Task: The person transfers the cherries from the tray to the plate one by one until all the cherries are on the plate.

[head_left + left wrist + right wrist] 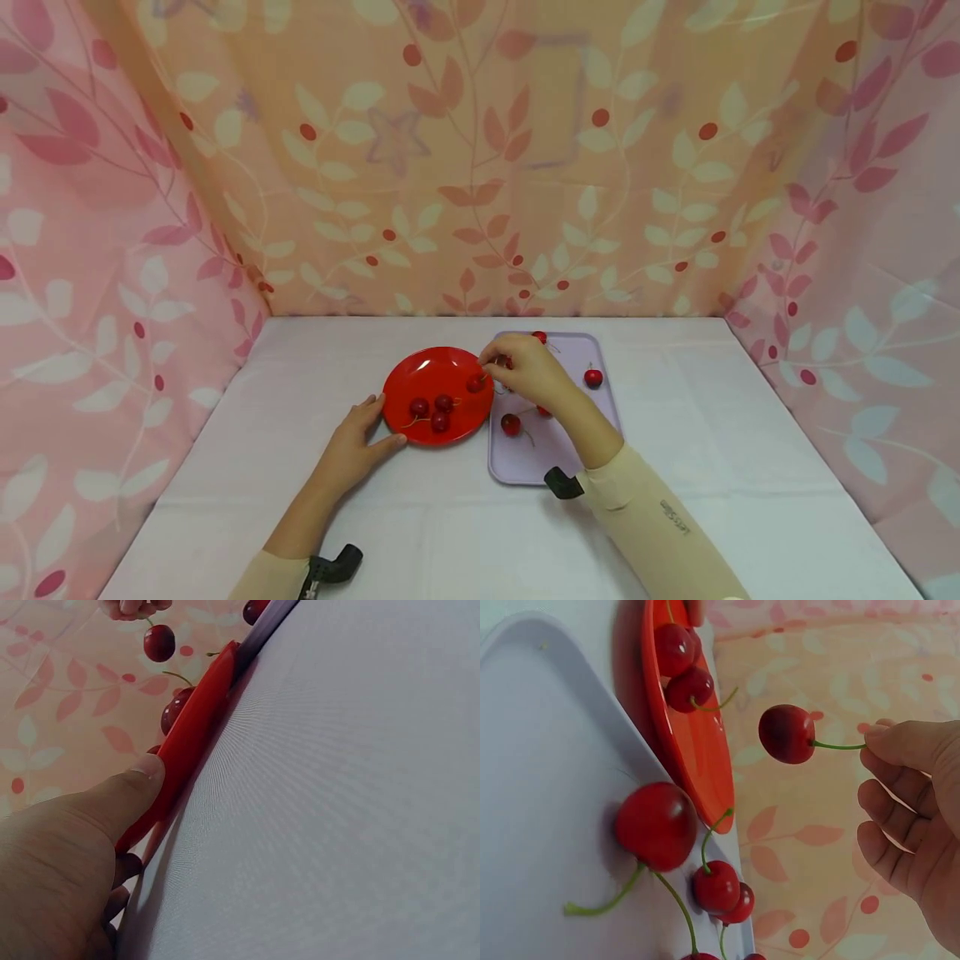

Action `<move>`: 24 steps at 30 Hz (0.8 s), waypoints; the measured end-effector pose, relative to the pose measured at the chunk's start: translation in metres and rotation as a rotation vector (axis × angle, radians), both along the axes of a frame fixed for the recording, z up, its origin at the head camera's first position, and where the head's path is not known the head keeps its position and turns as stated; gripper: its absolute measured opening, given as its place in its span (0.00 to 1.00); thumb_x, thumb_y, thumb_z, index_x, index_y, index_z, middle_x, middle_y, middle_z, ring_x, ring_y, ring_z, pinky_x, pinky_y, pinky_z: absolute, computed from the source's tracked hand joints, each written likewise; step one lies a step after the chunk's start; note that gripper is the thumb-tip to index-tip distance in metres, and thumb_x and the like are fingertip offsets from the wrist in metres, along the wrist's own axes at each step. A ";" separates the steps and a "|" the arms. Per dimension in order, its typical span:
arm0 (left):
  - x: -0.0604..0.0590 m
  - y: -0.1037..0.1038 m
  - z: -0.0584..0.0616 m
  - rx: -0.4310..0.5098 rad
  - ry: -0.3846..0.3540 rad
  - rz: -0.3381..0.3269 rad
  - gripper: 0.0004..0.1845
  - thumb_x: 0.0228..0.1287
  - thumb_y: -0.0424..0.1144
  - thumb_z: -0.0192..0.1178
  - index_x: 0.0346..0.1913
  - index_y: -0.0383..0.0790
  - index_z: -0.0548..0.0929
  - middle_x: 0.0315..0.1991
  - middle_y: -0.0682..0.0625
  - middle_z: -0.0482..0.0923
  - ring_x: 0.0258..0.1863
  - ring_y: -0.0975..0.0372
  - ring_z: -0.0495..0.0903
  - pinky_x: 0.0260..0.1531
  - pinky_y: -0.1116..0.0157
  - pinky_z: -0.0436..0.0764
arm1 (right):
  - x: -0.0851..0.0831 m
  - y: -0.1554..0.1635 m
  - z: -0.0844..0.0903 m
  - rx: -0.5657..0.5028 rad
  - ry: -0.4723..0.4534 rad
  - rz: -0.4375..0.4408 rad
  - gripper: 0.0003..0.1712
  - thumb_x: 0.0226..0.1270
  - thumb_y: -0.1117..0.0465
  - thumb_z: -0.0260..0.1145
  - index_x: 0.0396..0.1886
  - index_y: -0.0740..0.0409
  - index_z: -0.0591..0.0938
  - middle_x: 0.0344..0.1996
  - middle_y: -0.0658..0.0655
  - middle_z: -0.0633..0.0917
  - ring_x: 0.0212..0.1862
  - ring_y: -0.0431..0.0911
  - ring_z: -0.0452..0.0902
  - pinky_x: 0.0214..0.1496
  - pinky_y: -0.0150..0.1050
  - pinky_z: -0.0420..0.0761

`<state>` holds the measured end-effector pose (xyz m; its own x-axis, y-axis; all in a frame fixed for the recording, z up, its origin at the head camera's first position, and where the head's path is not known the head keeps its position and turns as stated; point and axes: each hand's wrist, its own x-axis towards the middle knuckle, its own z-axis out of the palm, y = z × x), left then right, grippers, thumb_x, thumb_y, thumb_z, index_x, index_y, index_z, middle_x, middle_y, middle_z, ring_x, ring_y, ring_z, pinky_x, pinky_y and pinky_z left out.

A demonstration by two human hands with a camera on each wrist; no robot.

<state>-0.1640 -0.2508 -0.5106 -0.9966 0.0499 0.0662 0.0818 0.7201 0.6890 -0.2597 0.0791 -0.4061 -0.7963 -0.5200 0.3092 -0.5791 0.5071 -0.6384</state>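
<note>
My right hand [529, 367] pinches a cherry [786, 733] by its green stem between thumb and fingertips, and the cherry hangs in the air over the right side of a red plate [408, 375]. On the plate's left rim, my left hand [358, 446] holds the edge, thumb at the near side and fingers farther round; the left wrist view shows the thumb [139, 780] against the rim. A small cluster of cherries [440, 422] lies on the plate. Right beside it, a lilac tray [555, 458] carries several more cherries [657, 826], partly hidden by my right hand and forearm.
A white cloth [420, 533] covers the table. Patterned curtains [480, 167] close off the back and both sides. One cherry [593, 378] sits near the tray's right edge, another [538, 337] at its far edge. Dark wrist mounts [562, 483] stick out from the sleeves.
</note>
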 end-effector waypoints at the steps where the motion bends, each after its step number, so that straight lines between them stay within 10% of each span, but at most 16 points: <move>1: 0.000 0.000 0.000 0.000 0.004 -0.004 0.51 0.59 0.63 0.70 0.80 0.43 0.62 0.79 0.40 0.60 0.79 0.35 0.52 0.69 0.33 0.61 | 0.000 -0.002 -0.001 0.001 -0.008 0.010 0.04 0.67 0.62 0.73 0.41 0.52 0.90 0.33 0.43 0.84 0.36 0.40 0.79 0.37 0.34 0.82; 13: 0.000 -0.002 0.000 0.002 0.020 -0.014 0.50 0.61 0.62 0.70 0.80 0.44 0.62 0.79 0.40 0.60 0.79 0.37 0.53 0.69 0.34 0.61 | 0.012 -0.016 -0.016 0.052 -0.122 0.147 0.05 0.68 0.62 0.72 0.42 0.53 0.89 0.34 0.40 0.85 0.41 0.41 0.78 0.45 0.36 0.83; 24: 0.001 0.000 0.002 -0.004 0.012 -0.014 0.52 0.59 0.64 0.70 0.80 0.43 0.62 0.79 0.39 0.60 0.79 0.36 0.53 0.68 0.33 0.62 | 0.014 -0.028 -0.023 0.067 -0.140 0.101 0.05 0.68 0.60 0.72 0.42 0.51 0.89 0.35 0.41 0.84 0.42 0.40 0.79 0.46 0.33 0.83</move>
<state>-0.1630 -0.2509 -0.5084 -0.9949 0.0641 0.0784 0.1005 0.7217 0.6849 -0.2453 0.0508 -0.4287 -0.7717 -0.6152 0.1613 -0.5373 0.4950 -0.6828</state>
